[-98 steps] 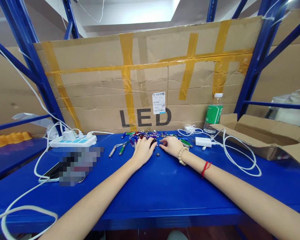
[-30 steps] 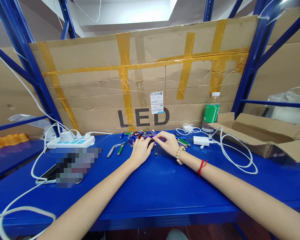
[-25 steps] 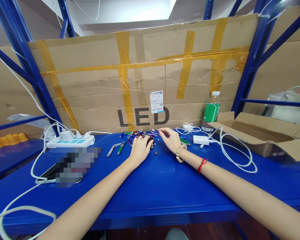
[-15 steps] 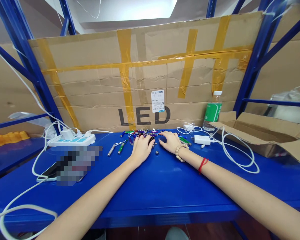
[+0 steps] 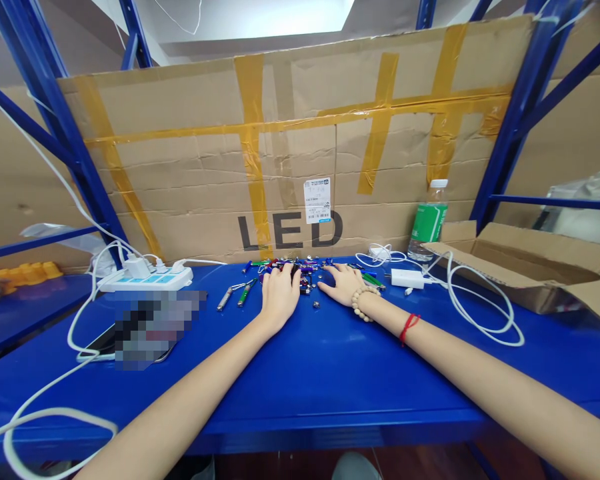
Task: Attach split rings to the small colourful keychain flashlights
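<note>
A pile of small coloured metal tubes (image 5: pixel 307 263), purple, blue, red and green, some with clips, lies at the back of the blue table. My left hand (image 5: pixel 280 297) rests palm down on the pile's near side, fingers stretched forward over the pieces; a dark piece shows by its fingertips. To the right, my right hand (image 5: pixel 344 285) lies with fingers spread at the pile's edge, gripping nothing visible. Left of my left hand are a silver tube (image 5: pixel 225 299) and a green tube (image 5: pixel 244 295). Between the wrists sits a small metal cap-like piece (image 5: pixel 316 305).
A white power strip (image 5: pixel 147 279) and a phone (image 5: pixel 103 343), partly blurred out, are on the left. On the right are a white charger (image 5: pixel 407 279) with looping cable, a green-labelled bottle (image 5: pixel 429 223) and an open cardboard box (image 5: pixel 520 293). A cardboard sheet (image 5: pixel 190 193) stands behind.
My left hand has shifted slightly left, with its fingers pointing more straight ahead. My right hand stays in almost the same place. The view has moved a little.
</note>
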The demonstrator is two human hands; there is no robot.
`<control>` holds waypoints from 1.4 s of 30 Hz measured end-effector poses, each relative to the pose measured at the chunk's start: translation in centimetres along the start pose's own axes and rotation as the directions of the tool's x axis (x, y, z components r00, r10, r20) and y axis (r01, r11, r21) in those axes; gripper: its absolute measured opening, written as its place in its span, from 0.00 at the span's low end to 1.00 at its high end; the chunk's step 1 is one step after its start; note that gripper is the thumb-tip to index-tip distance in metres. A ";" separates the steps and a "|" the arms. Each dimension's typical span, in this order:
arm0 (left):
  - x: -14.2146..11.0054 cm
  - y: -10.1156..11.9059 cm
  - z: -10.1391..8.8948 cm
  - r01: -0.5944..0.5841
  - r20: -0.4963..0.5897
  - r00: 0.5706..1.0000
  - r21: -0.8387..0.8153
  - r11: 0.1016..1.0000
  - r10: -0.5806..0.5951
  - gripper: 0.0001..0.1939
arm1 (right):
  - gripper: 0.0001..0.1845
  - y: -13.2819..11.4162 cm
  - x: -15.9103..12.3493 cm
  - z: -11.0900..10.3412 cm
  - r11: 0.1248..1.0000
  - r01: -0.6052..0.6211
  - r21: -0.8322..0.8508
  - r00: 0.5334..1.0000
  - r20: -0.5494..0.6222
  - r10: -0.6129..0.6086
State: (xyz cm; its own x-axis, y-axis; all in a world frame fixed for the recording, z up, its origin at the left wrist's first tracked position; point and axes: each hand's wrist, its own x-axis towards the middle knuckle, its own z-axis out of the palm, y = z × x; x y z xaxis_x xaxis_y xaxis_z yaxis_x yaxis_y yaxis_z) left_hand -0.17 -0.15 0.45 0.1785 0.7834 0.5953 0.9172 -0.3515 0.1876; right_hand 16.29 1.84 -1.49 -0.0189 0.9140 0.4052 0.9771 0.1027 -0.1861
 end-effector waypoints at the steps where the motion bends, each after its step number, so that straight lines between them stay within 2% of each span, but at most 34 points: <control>1: 0.0 0.0 0.0 0.002 0.004 1.000 0.002 1.000 -0.002 0.16 | 0.27 0.1 0.0 0.0 1.000 -0.020 -0.004 1.000 -0.023 0.020; 4: -0.1 0.1 0.0 0.005 0.011 1.000 0.002 1.000 -0.005 0.16 | 0.28 0.3 0.1 0.0 1.000 -0.001 0.016 0.999 -0.054 0.002; 7: -0.1 0.1 0.1 0.004 0.013 1.000 -0.003 1.000 -0.004 0.16 | 0.24 0.3 0.1 -0.1 0.987 0.138 0.088 0.990 -0.026 -0.137; 9: -0.1 0.0 0.1 0.003 0.018 1.000 -0.002 1.000 -0.003 0.16 | 0.20 0.1 0.0 -0.3 0.943 0.297 0.147 0.955 -0.024 -0.297; 11: -0.1 0.0 0.1 -0.001 0.025 1.000 0.000 1.000 0.001 0.16 | 0.16 -0.1 -0.1 -0.4 0.874 0.449 0.189 0.892 -0.040 -0.450; 13: 0.0 0.0 0.1 -0.008 0.032 0.999 -0.002 1.000 0.008 0.15 | 0.13 -0.3 -0.2 -0.6 0.825 0.527 0.205 0.847 -0.048 -0.530; 14: 0.0 0.0 0.1 -0.010 0.034 0.999 -0.004 1.000 0.010 0.15 | 0.12 -0.4 -0.2 -0.6 0.818 0.538 0.205 0.840 -0.046 -0.541; 22: 0.0 0.1 0.1 -0.032 0.046 0.998 -0.018 0.999 0.033 0.15 | 0.10 -0.1 0.1 -0.5 0.885 0.433 0.169 0.900 -0.037 -0.434; 30: 0.0 -0.1 0.3 -0.044 0.036 0.998 -0.064 0.997 0.046 0.16 | 0.08 -0.1 0.2 -0.7 0.886 0.423 0.191 0.906 -0.062 -0.419; 35: 0.0 -0.1 0.3 -0.078 0.045 0.996 -0.093 0.993 0.082 0.15 | 0.07 0.1 0.4 -0.5 0.844 0.439 0.308 0.898 -0.105 -0.428; 42: 0.3 -0.5 0.8 -0.130 0.039 0.990 -0.182 0.975 0.139 0.13 | 0.08 -0.1 0.4 -0.1 0.776 0.462 0.429 0.887 -0.235 -0.398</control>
State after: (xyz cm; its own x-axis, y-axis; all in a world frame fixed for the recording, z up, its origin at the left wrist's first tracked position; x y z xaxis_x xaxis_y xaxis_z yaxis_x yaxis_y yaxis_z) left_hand -0.31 0.70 -0.08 0.3179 0.7466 0.5844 0.8062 -0.5373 0.2477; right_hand 16.18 2.15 -1.25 -0.3558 0.6775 0.6438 0.6586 0.6705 -0.3417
